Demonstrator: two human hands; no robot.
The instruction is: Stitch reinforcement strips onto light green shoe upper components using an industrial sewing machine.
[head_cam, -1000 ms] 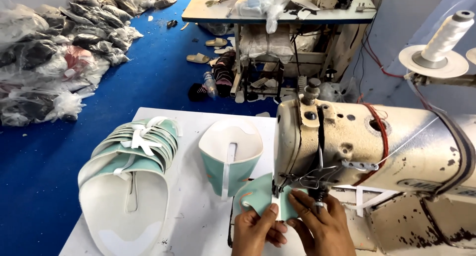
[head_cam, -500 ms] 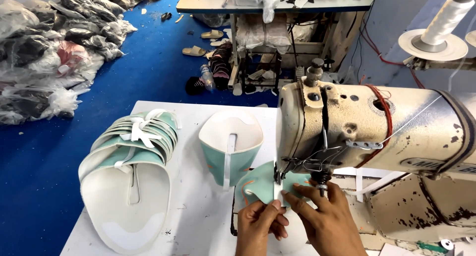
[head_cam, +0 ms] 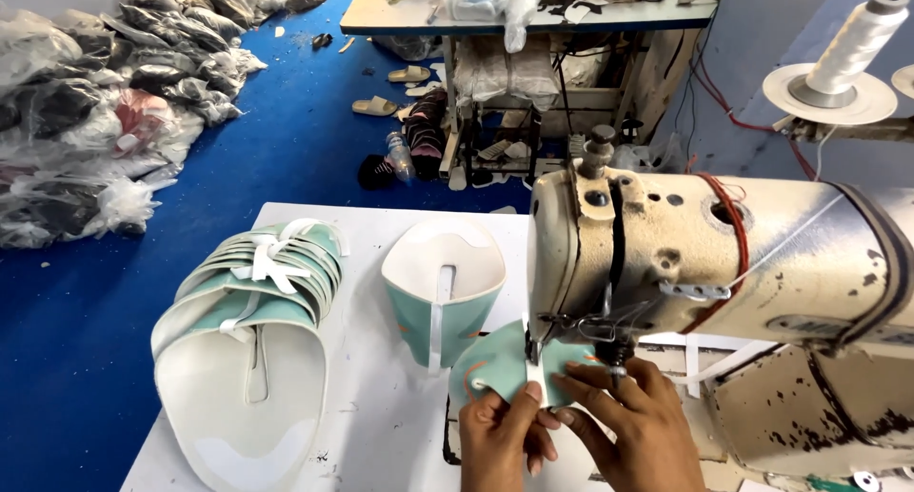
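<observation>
Under the needle of the sewing machine (head_cam: 666, 263), on the white bench (head_cam: 381, 425): keep the teal piece (head_cam: 500, 373) flat, white strip (head_cam: 533, 378) centred along its middle. Left hand (head_cam: 500, 435) — grip together, thumb and fingers pinched on the near edge of the teal piece; hold there, just beside the strip, not over it. Right hand (head_cam: 633, 435) — fingers spread and pressing down on the right part of the piece, close to the presser foot; whether anything is pinched underneath cannot be told. Best kept flat, fingertips well clear of the needle line. Feed slowly and evenly, both hands guiding rather than pulling, so the seam tracks the strip and the curved edge does not pucker. Watch the strip for drift sideways. Leave the stitched cup-shaped piece (head_cam: 443, 282) and the stack of pieces (head_cam: 257, 301) to the left, apart from the work, out of the way of the wrist.
</observation>
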